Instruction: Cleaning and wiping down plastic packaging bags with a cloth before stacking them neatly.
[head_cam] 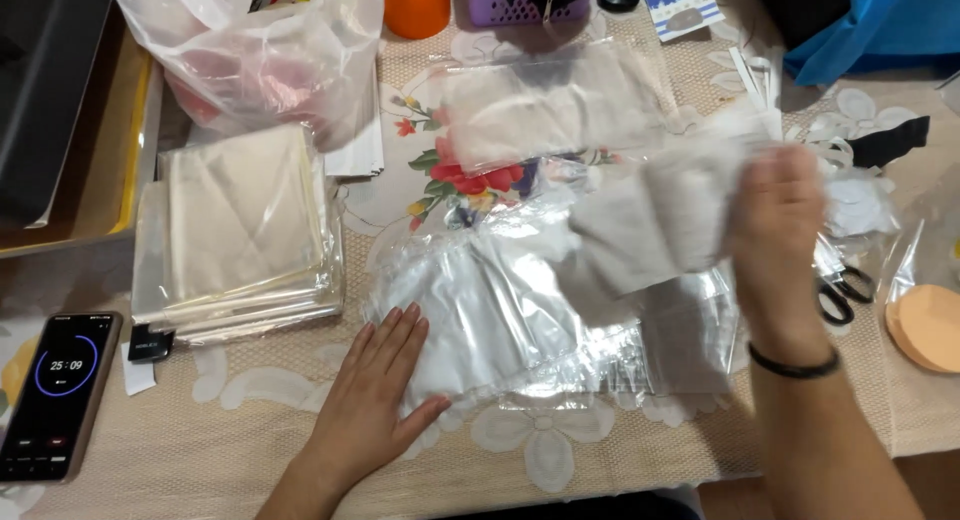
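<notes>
right hand (775, 205) grip pinching soft grey cloth (645, 225); left hand (385, 385) spread flat on crinkly clear bag (500, 310) below.

Left hand (378, 385) lay flat, fingers spread, on clear plastic bag (490, 315) | right hand (778, 220) gripped pale folded cloth (650, 225), raised, motion-blurred | stack of bagged cloths (240, 230) lay at left | phone (55, 395) showed timer dial | scissors (840, 290) lay right | orange cup (417, 5) stood at top.
</notes>
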